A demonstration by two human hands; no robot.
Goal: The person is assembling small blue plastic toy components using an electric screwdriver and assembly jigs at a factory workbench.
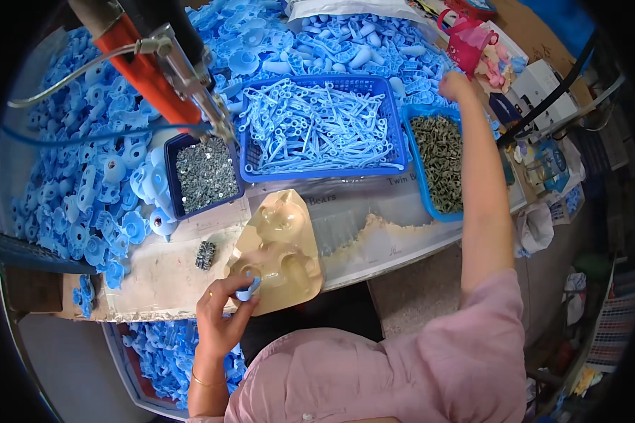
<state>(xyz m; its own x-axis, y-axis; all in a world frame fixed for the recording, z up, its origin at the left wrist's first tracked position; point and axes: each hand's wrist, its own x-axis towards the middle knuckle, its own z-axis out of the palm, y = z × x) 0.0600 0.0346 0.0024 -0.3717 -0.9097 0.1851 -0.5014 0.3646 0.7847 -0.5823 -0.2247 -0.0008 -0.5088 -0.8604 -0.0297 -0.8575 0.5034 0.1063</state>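
My left hand pinches a small light-blue plastic part between thumb and fingers, over the near edge of a tan moulded plastic form with rounded hollows. My right arm stretches to the far right, past a blue basket of small dark metal pieces. Out there my right hand is at the edge of a heap of blue plastic parts, near a pink bag. Its fingers are curled downward, and what they hold, if anything, is hidden.
A blue basket of light-blue sticks stands mid-table, beside a smaller basket of screws. Blue shell parts heap up on the left. An orange-and-black tool hangs overhead. A small cluster of screws lies nearby. Below sits a bin of blue parts.
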